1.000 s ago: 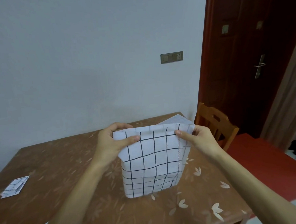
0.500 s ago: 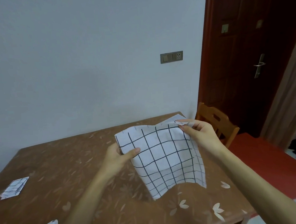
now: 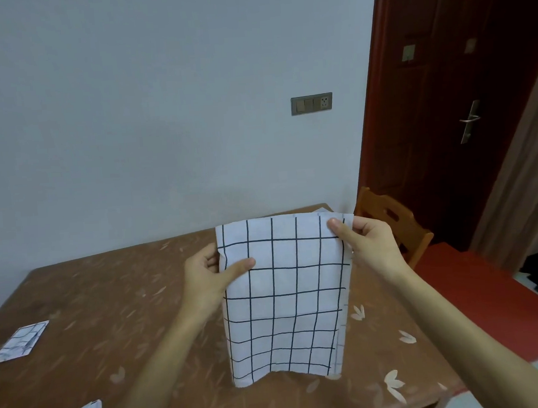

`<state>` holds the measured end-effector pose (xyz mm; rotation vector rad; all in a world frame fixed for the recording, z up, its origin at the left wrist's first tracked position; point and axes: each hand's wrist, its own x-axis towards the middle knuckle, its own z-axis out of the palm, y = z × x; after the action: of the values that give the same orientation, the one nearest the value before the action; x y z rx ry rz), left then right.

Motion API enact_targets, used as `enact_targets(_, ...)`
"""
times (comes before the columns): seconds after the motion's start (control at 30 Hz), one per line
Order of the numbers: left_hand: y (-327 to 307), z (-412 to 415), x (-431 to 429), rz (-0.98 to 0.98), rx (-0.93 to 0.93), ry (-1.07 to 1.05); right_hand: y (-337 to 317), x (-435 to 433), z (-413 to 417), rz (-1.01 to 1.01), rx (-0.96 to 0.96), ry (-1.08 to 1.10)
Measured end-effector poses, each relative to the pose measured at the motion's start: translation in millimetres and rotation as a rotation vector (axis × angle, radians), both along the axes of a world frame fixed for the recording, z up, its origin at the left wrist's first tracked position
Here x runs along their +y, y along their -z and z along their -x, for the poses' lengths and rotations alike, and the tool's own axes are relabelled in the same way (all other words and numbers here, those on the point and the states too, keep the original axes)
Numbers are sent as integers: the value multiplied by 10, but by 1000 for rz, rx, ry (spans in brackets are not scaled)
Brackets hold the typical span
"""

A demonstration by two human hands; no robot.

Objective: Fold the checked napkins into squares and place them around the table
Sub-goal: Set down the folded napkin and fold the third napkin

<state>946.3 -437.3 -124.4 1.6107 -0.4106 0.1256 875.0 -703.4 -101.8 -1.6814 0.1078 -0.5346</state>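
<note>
Center frame, the left hand [image 3: 209, 273] and right hand [image 3: 370, 247] are pinching the hanging checked napkin [image 3: 287, 298] above the brown table [image 3: 115, 297]; two folded napkins [image 3: 22, 341] are lying lower left.

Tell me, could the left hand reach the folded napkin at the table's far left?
Likely not yet: the left hand pinches the hanging napkin. Once free, nothing blocks its way to the folded napkin.
</note>
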Motion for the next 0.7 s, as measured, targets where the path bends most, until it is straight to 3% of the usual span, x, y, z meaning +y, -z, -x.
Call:
enact_targets(0.4,51,-19,105,45,52,42,130,-43,-44,96,-10,34)
enact_targets(0.5,-7,33,103,-4,-16,16,91,-11,4,213,18,54)
enact_targets(0.7,-120,184,-36,-231,-211,17,-233,258,47,657,-163,11)
